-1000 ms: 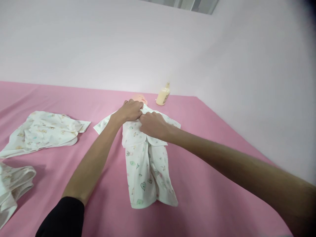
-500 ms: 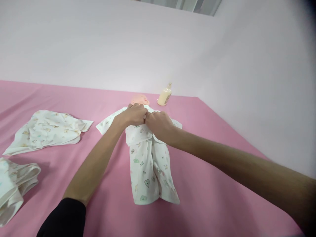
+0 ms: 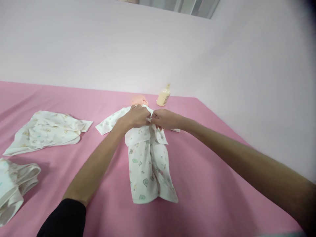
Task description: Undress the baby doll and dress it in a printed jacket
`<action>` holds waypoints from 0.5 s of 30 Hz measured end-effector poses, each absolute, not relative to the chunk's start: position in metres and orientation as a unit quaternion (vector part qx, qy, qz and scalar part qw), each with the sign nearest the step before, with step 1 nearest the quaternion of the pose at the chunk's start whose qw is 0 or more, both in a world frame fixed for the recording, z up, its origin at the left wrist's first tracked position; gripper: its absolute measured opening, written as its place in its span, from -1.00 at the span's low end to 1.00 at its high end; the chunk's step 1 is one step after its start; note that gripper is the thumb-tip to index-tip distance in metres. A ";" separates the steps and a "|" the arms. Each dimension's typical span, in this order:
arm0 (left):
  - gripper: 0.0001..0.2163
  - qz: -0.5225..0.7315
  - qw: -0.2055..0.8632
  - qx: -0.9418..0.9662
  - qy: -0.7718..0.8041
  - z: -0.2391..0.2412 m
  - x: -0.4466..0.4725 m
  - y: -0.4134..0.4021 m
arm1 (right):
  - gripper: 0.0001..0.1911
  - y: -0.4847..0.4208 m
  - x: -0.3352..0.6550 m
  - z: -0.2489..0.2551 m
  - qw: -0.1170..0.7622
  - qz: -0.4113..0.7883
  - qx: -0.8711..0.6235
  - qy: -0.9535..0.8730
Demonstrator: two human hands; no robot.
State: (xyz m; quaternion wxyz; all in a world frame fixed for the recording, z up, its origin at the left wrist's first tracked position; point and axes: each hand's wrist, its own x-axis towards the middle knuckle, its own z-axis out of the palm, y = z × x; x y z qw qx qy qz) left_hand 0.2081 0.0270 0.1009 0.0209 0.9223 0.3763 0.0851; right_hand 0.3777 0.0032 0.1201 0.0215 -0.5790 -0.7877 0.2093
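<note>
A doll (image 3: 138, 100) lies on its back on the pink surface, its head partly hidden behind my hands. It wears a white printed baby shirt (image 3: 137, 135) and matching pants (image 3: 143, 174). Over the chest, my left hand (image 3: 138, 116) is closed on the shirt's front edge. Beside it, my right hand (image 3: 163, 119) pinches the shirt's other front edge. A small bit of white cloth shows between the two hands; whether it is a tie or a fastener is hidden by the fingers.
To the left lie a folded printed baby garment (image 3: 49, 130) and, nearer me, another crumpled one (image 3: 18, 184). A pump bottle (image 3: 163, 96) of pale yellow liquid stands by the doll's head. White walls border the pink sheet (image 3: 209, 184) at the back and right.
My hands have drawn slightly apart; the right one has shifted right and turned. The shirt's right lower flap now hangs more in view. The other garments and bottle stay put.
</note>
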 end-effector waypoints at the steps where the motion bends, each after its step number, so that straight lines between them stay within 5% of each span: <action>1: -0.81 0.088 0.017 0.924 0.373 0.101 0.209 0.027 | -0.79 0.004 0.382 0.120 0.037 0.258 -0.573 -0.777; 6: -0.82 0.097 0.025 0.931 0.351 0.098 0.209 0.030 | -0.85 0.006 0.394 0.113 0.079 0.347 -0.539 -0.764; 15: -0.78 0.104 0.054 0.929 0.351 0.097 0.210 0.029 | -0.91 0.007 0.396 0.100 0.095 0.334 -0.519 -0.781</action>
